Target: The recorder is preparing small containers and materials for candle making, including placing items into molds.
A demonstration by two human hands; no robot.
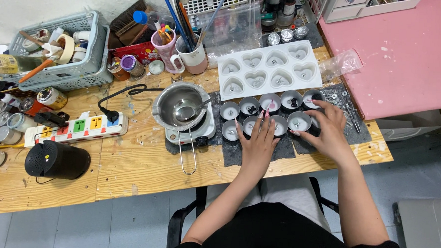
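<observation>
1. Left hand point(257, 143) lies flat on the small round silver metal tealight cups point(270, 114), fingers together and straight, fingertips on the front-row cups. No grip on anything.
2. Right hand point(329, 130) is at the right end of the cluster, fingers spread and curled around one front cup point(299, 121), touching its rim; not visibly lifted.
3. The cups stand in two rows on a dark grey mat point(284, 146), on the wooden workbench point(139, 160), just in front of the white heart-cavity mould tray point(267, 69).
4. Handling, by my judgement: thin metal, very light, easily dented or tipped; contents may be soft. Take by the side wall, thumb opposite fingers, keep level.
5. To the left: a steel melting pot with spoon point(180, 106) on a small white hotplate point(193, 132).
6. Packages and labels: white power strip with coloured sockets point(76, 127) at left; red flat pack point(134, 51) behind; grey plastic basket point(67, 48) holding tape rolls; clear plastic bag point(339, 62) at the pink table's edge point(407, 58).
</observation>
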